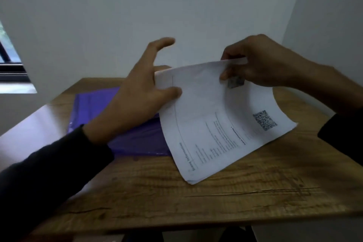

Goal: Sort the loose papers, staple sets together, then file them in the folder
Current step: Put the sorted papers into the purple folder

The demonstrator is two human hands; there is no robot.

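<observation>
A stack of white printed papers (220, 124) with QR codes stands tilted above the wooden table (216, 198), its lower corner near the tabletop. My right hand (263, 63) pinches the stack's top edge between thumb and fingers. My left hand (141, 92) holds the stack's left edge, thumb pressed on the front sheet, index finger stretched out above. A purple plastic folder (92, 108) lies flat on the table at the left, partly under my left hand and the papers. No stapler is in sight.
The table stands against a white wall (176, 6), with another wall at the right. A window (11, 68) shows at the far left. The table's front edge runs along the bottom of the view.
</observation>
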